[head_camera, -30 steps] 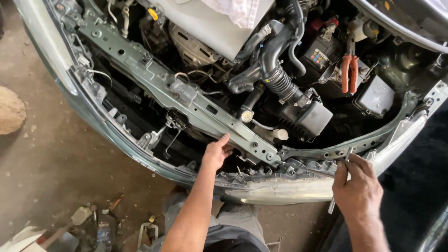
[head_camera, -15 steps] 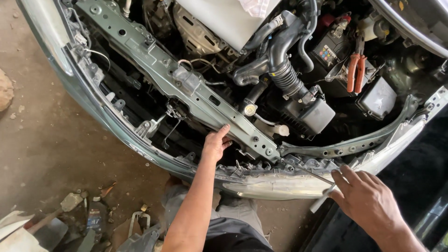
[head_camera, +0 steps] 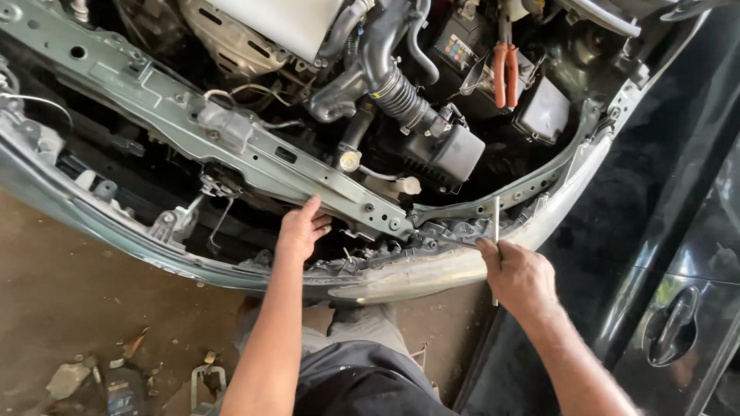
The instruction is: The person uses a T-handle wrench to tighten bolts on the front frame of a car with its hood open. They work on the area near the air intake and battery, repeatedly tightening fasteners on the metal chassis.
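Since half a second ago the right hand (head_camera: pixel 515 276) has swung its thin metal rod (head_camera: pixel 496 231) from lying low across the headlight (head_camera: pixel 432 271) to standing nearly upright just above that lamp, and the view has drifted closer to the front of the car. That rod looks light, stiff and smooth, a slim shaft likely to slip or twist in greasy fingers, so it is best taken low on the shank in a full fist, as it is now. Right-hand fingers are curled tight around the rod's lower part, its top end rising against the bent bumper support just above the headlight's outer end. Left hand (head_camera: pixel 301 230) rests loosely open to the left of the headlight, fingers slightly bent, fingertips touching the underside of the grey radiator crossbar (head_camera: pixel 254 154) and holding nothing. Red-handled pliers (head_camera: pixel 506 73) lie well above the headlight, deep in the engine bay beside the battery.
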